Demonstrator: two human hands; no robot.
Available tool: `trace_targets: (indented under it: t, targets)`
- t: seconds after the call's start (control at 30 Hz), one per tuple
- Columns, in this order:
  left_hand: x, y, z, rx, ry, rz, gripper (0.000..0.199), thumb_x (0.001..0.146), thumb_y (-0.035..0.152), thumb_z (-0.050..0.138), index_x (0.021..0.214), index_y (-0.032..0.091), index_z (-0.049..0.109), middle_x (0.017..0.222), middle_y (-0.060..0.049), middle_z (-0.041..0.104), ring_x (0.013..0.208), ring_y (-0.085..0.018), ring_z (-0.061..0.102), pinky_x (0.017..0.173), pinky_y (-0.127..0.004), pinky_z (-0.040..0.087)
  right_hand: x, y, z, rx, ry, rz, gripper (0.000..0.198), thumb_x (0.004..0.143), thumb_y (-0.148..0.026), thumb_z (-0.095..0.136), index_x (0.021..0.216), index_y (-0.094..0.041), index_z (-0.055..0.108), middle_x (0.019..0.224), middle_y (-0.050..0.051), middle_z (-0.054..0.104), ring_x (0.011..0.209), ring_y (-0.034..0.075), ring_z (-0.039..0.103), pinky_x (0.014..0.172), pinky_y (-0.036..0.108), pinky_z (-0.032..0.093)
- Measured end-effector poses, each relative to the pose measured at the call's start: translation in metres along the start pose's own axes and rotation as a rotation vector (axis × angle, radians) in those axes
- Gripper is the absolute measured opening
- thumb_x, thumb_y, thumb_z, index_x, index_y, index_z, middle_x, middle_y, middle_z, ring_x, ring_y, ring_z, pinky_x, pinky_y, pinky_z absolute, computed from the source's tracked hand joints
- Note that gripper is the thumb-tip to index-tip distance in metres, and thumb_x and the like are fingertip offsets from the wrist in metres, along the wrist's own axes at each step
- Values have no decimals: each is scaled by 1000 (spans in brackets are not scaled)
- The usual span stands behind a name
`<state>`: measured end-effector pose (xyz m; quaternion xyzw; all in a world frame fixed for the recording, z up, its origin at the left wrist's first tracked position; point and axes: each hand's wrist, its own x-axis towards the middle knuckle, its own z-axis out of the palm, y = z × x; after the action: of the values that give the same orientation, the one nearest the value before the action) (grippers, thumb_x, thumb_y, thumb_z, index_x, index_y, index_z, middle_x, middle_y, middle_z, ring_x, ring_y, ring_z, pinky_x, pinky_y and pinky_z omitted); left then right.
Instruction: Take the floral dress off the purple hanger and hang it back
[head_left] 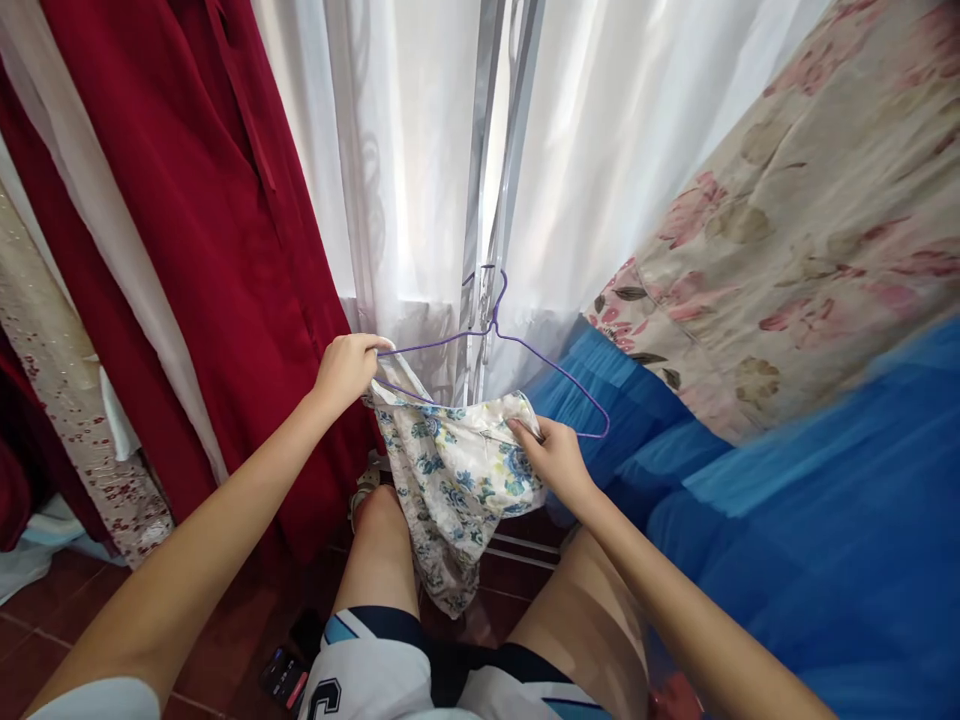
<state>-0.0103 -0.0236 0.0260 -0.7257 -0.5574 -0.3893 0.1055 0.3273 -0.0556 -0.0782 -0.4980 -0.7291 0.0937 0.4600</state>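
A purple hanger hangs in front of me, its hook by a narrow metal upright. A white garment with blue flowers drapes from it, one strap over the hanger's left end. My left hand is closed at that left end, gripping the strap and the hanger tip together. My right hand pinches the garment's upper right edge, thumb on top. On the right, the hanger's end sticks out bare past my right hand. The garment's lower part hangs down between my knees.
Red cloth hangs at the left, and white curtains are behind the metal upright. At the right hang a beige floral cloth and blue tulle. A phone lies on the red tiled floor.
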Motion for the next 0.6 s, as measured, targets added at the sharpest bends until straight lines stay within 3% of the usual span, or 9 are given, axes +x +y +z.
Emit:
trace_targets:
  t: [0.23, 0.4, 0.53, 0.6]
  targets:
    - [14, 38, 3, -251, 52, -55, 43, 79, 8, 44, 103, 18, 79, 99, -3, 77, 90, -23, 71, 86, -32, 54, -4, -5, -8, -18, -44, -22, 39, 93, -44, 49, 64, -18, 55, 62, 1, 57, 58, 16, 49, 58, 27, 33]
    - [18, 68, 22, -325, -71, 138, 41, 82, 6, 44, 99, 20, 78, 108, -1, 75, 103, -21, 68, 95, -30, 50, -5, -10, -5, 112, -78, 34, 38, 93, -43, 47, 67, -18, 59, 61, 1, 57, 60, 18, 51, 56, 27, 36]
    - [16, 63, 43, -345, -39, 222, 38, 90, 17, 48, 124, 19, 66, 118, -5, 71, 105, -21, 66, 95, -30, 49, -13, -14, -14, 185, -68, -31, 33, 96, -37, 45, 85, -19, 71, 81, 5, 67, 77, 22, 62, 72, 31, 47]
    - [11, 54, 52, -320, -30, 254, 36, 95, 24, 47, 125, 18, 64, 116, -7, 70, 104, -22, 66, 93, -30, 48, -18, -13, -24, 191, 46, -93, 32, 97, -33, 44, 100, -21, 74, 99, 8, 68, 92, 23, 64, 85, 35, 48]
